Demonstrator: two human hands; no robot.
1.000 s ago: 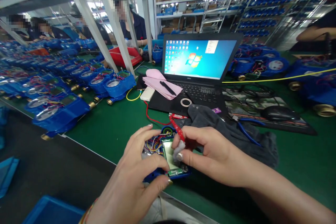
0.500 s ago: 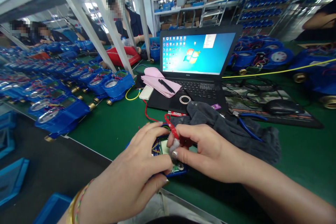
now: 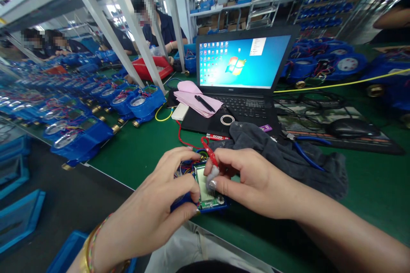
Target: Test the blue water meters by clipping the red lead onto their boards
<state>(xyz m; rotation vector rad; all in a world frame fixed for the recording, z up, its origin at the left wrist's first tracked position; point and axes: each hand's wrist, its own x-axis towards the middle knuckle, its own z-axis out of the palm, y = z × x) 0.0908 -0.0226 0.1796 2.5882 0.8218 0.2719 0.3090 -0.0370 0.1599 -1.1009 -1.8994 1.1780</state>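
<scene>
My right fingers [image 3: 221, 185] clamp the grey plug [image 3: 212, 174], pins [image 3: 211, 193] over the circuit board [image 3: 207, 204] | my left fingers [image 3: 183, 184] curve about its blue housing [image 3: 218, 209] at the bench [image 3: 137, 158] edge, whether clamped I cannot tell | pins best kept square, pressure even, housing braced

"How's our light?"
"Soft; we see the screen [image 3: 237, 62] glowing, and shadow on the table [image 3: 272, 239] below our right hand [image 3: 253, 179]."
"Sharpness?"
"We get smearing and stretching toward the left edge."
</scene>
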